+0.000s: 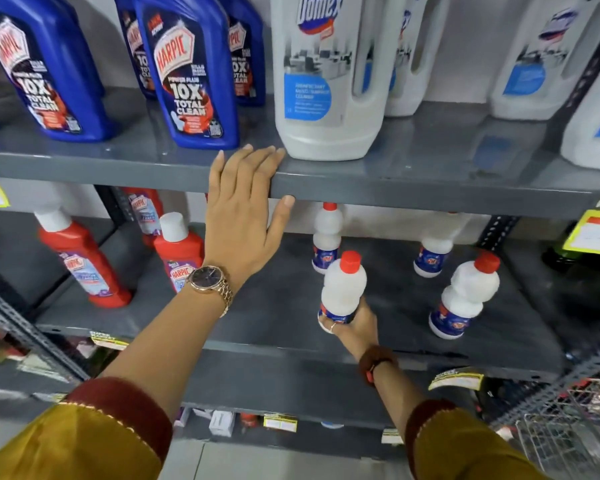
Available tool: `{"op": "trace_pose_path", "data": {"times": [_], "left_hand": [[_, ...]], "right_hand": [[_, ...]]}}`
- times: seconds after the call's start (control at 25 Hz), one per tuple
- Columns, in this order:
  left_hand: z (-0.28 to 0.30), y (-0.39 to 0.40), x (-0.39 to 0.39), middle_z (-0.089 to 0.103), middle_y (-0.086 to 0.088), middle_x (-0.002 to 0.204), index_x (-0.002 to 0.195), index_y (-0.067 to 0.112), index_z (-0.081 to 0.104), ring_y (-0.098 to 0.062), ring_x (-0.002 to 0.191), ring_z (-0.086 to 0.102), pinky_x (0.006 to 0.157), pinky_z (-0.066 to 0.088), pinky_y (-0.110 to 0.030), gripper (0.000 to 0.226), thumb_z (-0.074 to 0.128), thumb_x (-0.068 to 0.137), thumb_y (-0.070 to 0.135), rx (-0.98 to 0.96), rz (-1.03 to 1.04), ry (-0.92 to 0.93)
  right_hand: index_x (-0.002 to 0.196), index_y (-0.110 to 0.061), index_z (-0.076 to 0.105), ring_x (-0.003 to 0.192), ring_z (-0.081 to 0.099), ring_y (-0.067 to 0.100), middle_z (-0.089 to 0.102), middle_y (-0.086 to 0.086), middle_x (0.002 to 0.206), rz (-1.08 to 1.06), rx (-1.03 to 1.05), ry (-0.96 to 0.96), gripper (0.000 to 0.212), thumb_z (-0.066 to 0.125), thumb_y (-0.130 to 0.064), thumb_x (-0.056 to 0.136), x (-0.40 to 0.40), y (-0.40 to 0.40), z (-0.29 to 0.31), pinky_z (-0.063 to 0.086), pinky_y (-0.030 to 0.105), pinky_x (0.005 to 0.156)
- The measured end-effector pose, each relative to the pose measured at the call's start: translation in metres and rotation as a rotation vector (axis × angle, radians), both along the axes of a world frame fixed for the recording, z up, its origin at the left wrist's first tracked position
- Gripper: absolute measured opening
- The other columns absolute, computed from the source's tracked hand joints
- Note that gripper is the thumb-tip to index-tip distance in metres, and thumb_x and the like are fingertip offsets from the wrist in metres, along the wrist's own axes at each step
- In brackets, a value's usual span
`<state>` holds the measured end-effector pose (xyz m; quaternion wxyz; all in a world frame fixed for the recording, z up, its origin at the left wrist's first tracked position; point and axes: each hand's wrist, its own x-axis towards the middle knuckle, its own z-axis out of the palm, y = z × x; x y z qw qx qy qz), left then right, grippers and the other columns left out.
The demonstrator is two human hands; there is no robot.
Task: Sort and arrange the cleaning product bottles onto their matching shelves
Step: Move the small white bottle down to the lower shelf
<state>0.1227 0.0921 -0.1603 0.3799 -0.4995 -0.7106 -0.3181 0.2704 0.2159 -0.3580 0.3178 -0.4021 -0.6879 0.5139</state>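
Observation:
My right hand grips the base of a small white bottle with a red cap, held upright just above the front of the middle shelf. Three matching white bottles stand on that shelf, at the back, back right and right front. My left hand rests flat with fingers apart on the front edge of the upper shelf, holding nothing. Red Harpic bottles stand on the middle shelf's left part.
Blue Harpic bottles and big white Domex jugs line the upper shelf. Yellow price tags hang on the shelf edges. A wire basket sits at the lower right. A lower shelf holds small items.

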Motion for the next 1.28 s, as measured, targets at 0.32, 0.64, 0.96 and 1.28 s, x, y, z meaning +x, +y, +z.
{"op": "trace_pose_path", "data": {"times": [0.32,0.64,0.96,1.28], "left_hand": [[-0.004,0.007,-0.004,0.051,-0.006,0.135,0.137,0.013,0.039,-0.02,0.133,0.032,0.119,0.007,-0.036,0.05,0.041,0.092,0.035,0.041,0.003,0.003],[-0.005,0.008,-0.003,0.051,-0.006,0.134,0.136,0.013,0.04,-0.019,0.133,0.031,0.119,0.007,-0.036,0.049,0.04,0.092,0.036,0.053,0.012,0.005],[-0.005,0.007,-0.001,0.051,-0.007,0.134,0.136,0.013,0.04,-0.02,0.133,0.032,0.118,0.008,-0.036,0.049,0.037,0.093,0.036,0.051,0.013,0.004],[-0.005,0.007,-0.001,0.051,-0.006,0.134,0.136,0.014,0.04,-0.022,0.133,0.034,0.119,0.012,-0.04,0.049,0.037,0.093,0.037,0.045,0.016,0.001]], "right_hand": [[0.119,-0.012,0.051,0.106,0.06,0.023,0.063,0.008,0.119,0.001,-0.023,-0.075,0.069,0.084,-0.014,0.059,-0.023,0.015,-0.011,0.047,0.026,0.085],[0.124,-0.015,0.044,0.109,0.056,0.021,0.058,0.005,0.124,0.147,-0.117,-0.133,0.073,0.083,-0.016,0.062,-0.029,0.017,-0.006,0.048,0.032,0.091],[0.125,-0.014,0.043,0.113,0.057,0.026,0.057,0.008,0.127,0.158,-0.118,-0.174,0.07,0.08,-0.009,0.066,-0.019,0.014,-0.014,0.049,0.038,0.094],[0.122,-0.015,0.045,0.111,0.059,0.026,0.058,0.008,0.126,0.146,-0.113,-0.193,0.068,0.081,-0.011,0.065,-0.02,0.014,-0.017,0.05,0.041,0.094]]}}
